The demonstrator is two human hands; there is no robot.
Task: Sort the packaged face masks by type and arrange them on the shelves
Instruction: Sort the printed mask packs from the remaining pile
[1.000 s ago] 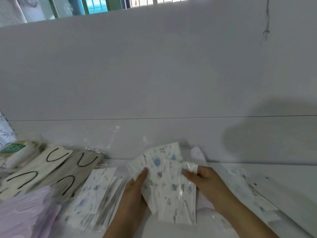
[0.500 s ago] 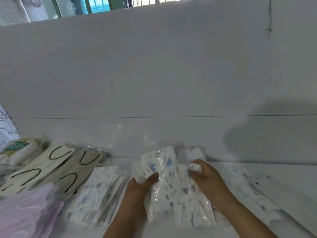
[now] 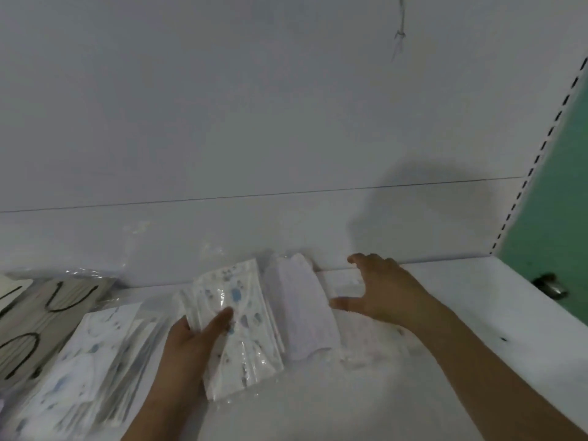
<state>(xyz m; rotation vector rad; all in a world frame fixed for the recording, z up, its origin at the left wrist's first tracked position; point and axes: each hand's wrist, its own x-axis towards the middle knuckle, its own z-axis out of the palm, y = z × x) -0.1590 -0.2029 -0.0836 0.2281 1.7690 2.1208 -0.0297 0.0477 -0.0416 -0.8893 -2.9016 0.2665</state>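
My left hand (image 3: pixel 194 342) grips a small bundle of clear-wrapped white masks with blue speckles (image 3: pixel 241 332), thumb on top, held just above the white shelf (image 3: pixel 461 300). My right hand (image 3: pixel 381 297) hovers with fingers spread over pale packaged masks (image 3: pixel 366 338) lying on the shelf, holding nothing. A plain white packaged mask (image 3: pixel 302 313) lies between the two hands, right beside the speckled bundle. A stack of the same speckled masks (image 3: pixel 95 354) lies flat to the left.
Grey and cream masks with black ear loops (image 3: pixel 47 316) are stacked at the far left. The shelf's white back panel (image 3: pixel 286 138) rises straight behind. A green side wall with a slotted upright (image 3: pixel 547 186) and a metal knob (image 3: pixel 550 286) closes the right end.
My right hand has let go of the speckled bundle and moved right, fingers spreading. My left hand now holds the bundle alone. The view has swung to the right.
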